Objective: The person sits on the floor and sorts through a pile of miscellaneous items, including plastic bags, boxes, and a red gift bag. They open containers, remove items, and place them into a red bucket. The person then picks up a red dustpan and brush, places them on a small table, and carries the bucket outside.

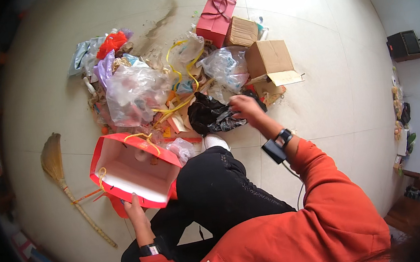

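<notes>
My left hand (137, 213) grips the near edge of a red paper gift bag (167, 151), its thumb over the rim. The bag lies tilted with its mouth towards me; a small roll-like thing sits inside, and yellow cord handles hang at its rim. Over a crumpled black plastic bag (212, 115) is my right hand (244, 107), slightly blurred; whether its fingers hold anything cannot be told. Beyond the hands spreads a heap of litter with a clear plastic bag (135, 93), a yellow strap (190, 69) and a red plastic bag (111, 44).
An open cardboard box (269, 58), a smaller carton (242, 31) and a pink gift box (216, 17) stand at the heap's right. A straw hand broom (53, 160) lies on the tiled floor at the left. By the right wall is a black speaker (405, 46).
</notes>
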`<state>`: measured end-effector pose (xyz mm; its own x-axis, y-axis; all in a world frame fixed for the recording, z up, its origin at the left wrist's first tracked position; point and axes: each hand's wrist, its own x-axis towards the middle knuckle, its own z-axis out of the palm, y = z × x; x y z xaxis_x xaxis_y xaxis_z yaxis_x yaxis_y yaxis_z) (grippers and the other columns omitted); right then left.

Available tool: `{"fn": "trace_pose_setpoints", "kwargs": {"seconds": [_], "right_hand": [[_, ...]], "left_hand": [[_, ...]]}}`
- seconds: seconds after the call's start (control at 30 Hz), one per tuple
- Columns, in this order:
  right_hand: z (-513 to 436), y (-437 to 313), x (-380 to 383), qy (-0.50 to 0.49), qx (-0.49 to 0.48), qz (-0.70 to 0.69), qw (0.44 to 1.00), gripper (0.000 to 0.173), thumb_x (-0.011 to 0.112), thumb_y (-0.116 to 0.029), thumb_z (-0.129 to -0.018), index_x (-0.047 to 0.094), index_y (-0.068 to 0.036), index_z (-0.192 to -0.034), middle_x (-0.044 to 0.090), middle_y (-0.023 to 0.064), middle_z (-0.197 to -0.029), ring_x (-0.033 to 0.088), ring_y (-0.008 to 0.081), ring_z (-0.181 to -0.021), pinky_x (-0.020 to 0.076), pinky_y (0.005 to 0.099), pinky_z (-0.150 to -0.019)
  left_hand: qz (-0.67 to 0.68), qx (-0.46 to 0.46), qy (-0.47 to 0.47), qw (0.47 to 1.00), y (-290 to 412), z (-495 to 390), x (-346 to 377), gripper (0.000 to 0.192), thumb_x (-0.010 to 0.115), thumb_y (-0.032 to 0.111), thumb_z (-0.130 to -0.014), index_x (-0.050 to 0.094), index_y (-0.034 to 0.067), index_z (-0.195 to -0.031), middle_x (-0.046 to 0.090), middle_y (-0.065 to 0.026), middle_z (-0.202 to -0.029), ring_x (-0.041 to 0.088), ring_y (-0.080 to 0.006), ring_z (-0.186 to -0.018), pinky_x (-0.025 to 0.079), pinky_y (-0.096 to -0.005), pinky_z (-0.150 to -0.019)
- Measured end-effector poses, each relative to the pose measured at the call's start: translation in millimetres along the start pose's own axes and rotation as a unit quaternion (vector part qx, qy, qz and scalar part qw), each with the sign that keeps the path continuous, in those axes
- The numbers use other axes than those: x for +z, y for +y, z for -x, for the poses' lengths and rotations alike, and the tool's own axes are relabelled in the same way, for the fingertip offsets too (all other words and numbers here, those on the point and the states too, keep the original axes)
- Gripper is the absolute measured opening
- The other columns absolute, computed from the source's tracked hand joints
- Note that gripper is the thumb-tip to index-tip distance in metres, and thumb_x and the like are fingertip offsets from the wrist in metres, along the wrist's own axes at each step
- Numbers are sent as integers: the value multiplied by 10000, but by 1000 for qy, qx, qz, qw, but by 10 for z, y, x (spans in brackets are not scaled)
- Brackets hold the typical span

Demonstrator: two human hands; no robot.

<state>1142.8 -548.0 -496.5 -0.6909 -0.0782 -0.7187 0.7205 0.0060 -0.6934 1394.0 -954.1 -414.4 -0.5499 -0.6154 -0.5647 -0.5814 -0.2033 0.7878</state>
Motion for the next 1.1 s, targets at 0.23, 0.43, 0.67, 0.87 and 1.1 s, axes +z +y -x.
{"fn": "trace_pose_setpoints", "kwargs": {"seconds": [0.23, 0.43, 0.67, 0.87, 1.1], "right_hand": [[-966, 104, -1341, 185, -89, -354, 912, 494, 540, -418, -911, 459, -59, -1241, 448, 97, -1332, 384, 298, -1242, 400, 503, -941], [-974, -568, -1077, 245, -202, -268, 910, 373, 485, -304, -950, 465, -42, -1215, 548, 81, -1125, 563, 213, -957, 526, 398, -780], [426, -1542, -262, 124, -439, 203, 866, 191, 518, -160, -943, 572, 19, -901, 562, 15, -746, 491, 103, -710, 437, 298, -644], [1548, -1721, 1031, -22, -602, 371, 707, 480, 537, -77, -828, 439, -57, -1298, 595, 225, -1031, 566, 399, -972, 459, 450, -834], [2304, -1118, 2069, -175, -691, 540, 447, 525, 570, -161, -771, 441, 50, -1235, 566, 144, -1059, 585, 288, -907, 508, 344, -701]], "left_hand": [[64, -22, 32, 997, -70, -218, -243, 407, 493, 189, -939, 390, 44, -1304, 541, -103, -1168, 585, -227, -998, 532, -391, -789], [4, 136, 91, 986, -117, -234, -293, 603, 526, -3, -861, 264, 14, -1404, 414, -150, -1321, 419, -271, -1232, 404, -392, -984], [-159, 276, 68, 945, 597, 65, 79, 609, 530, 11, -852, 279, 27, -1407, 344, -152, -1382, 364, -275, -1274, 415, -391, -966], [103, 241, -287, 921, 1219, 769, 964, 849, 677, 108, -814, 139, 83, -1470, 257, -83, -1459, 289, -237, -1331, 319, -352, -1046], [402, 146, -228, 875, 1352, 1331, 909, 426, 587, 318, -912, 474, 65, -1236, 545, -27, -1128, 535, -132, -1047, 442, -294, -888]]}}
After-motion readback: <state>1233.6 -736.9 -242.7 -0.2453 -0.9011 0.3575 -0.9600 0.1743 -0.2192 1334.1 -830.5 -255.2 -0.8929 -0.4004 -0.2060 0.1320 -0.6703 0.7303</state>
